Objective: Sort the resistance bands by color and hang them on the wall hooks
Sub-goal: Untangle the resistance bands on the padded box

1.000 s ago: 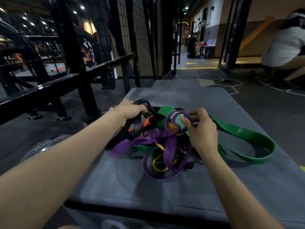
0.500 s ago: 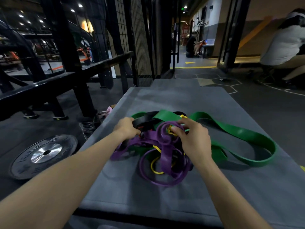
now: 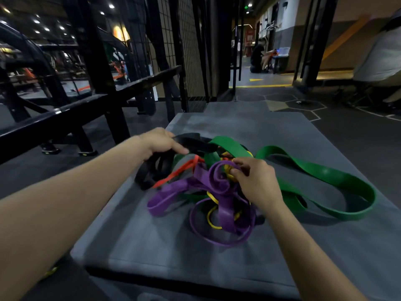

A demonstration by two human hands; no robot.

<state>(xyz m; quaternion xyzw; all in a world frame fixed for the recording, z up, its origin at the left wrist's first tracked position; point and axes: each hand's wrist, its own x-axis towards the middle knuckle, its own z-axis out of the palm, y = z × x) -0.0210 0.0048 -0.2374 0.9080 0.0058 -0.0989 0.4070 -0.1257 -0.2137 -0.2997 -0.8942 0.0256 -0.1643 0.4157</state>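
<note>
A tangled heap of resistance bands lies on a grey mat (image 3: 152, 242). My left hand (image 3: 161, 142) grips the black band (image 3: 152, 172) at the heap's left side and holds its upper part off the mat. A thin orange band (image 3: 180, 171) runs under it. My right hand (image 3: 255, 181) pinches the top loop of the purple band (image 3: 219, 183) in the middle of the heap. A thin yellow band (image 3: 211, 218) is wound through the purple loops. The wide green band (image 3: 338, 181) spreads out to the right. No wall hooks are in view.
A black steel rack (image 3: 65, 111) and a mesh panel (image 3: 171, 46) stand to the left and ahead. One person sits at the far right (image 3: 382, 57), another crouches far down the corridor (image 3: 258, 57). Dark floor surrounds the mat.
My left hand has pulled the black band up and to the left, baring the orange band beneath. My right hand keeps its pinch on the purple loop. The camera tilted up.
</note>
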